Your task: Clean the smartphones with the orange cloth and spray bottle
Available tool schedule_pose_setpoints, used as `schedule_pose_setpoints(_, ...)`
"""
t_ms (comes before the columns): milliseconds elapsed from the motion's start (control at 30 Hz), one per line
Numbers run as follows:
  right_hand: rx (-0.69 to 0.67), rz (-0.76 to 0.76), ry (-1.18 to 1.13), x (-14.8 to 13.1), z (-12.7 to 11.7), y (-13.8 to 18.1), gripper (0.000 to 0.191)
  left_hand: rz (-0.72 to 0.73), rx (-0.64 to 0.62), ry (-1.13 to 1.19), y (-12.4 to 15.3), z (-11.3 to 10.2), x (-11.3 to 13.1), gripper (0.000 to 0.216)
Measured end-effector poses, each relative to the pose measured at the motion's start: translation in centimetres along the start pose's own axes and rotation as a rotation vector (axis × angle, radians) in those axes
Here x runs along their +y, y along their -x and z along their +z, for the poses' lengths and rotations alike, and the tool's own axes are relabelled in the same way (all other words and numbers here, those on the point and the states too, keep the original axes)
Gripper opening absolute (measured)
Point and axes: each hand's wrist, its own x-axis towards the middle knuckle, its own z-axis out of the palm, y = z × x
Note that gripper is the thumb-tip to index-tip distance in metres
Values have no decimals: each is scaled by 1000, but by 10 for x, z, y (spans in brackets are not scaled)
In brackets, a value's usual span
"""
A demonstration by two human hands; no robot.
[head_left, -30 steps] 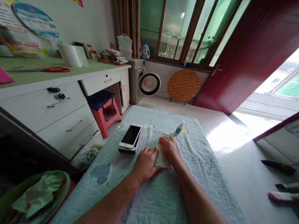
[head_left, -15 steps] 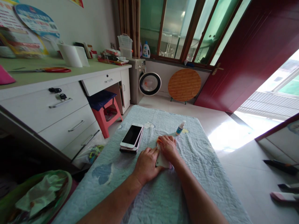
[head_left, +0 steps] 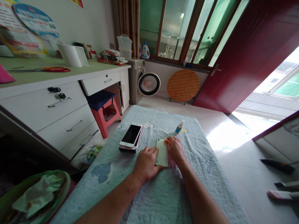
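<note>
A white phone [head_left: 161, 152] lies back side up on the pale blue quilted cloth [head_left: 161, 199]. Along its left edge and lower corner, my left hand [head_left: 146, 163] grips it and keeps it against the cloth. My right hand [head_left: 175, 149] presses an orange cloth [head_left: 167, 141] at the phone's upper right edge, fingers closed over most of it. Something pinkish shows beside the phone's right edge, partly under my right wrist. To the left rests a stack of phones [head_left: 131, 135], a white one on top. A small spray bottle [head_left: 179, 127] stands beyond my right hand.
A desk with drawers [head_left: 58, 99] runs along the left, with a red stool [head_left: 105, 118] tucked by it. A waste bin [head_left: 67, 186] stands at the lower left. Farther back are a washing machine [head_left: 135, 87] with its door open and a round wooden table top [head_left: 183, 85].
My right hand has slid right with the orange cloth, from over the phone's upper part to its right edge, uncovering more of the phone's back. My left hand stays in place.
</note>
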Motion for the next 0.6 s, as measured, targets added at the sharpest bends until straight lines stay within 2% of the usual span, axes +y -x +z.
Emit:
schedule_pose_setpoints(100, -57, -6, -12, -1, -9, 3, 15, 4, 3, -1, 0, -1, 1, 53)
schedule_pose_setpoints(300, -274, -54, 13, -12, -42, 15, 14, 1, -11, -10, 1, -3, 1, 49)
schedule_pose_setpoints(467, -569, -40, -53, -24, -67, 24, 16, 12, -4, -27, 1, -3, 1, 51)
schedule_pose_setpoints(600, -762, 0, -129, -28, -72, 30, 16, 16, -2, -39, 1, -2, -1, 54)
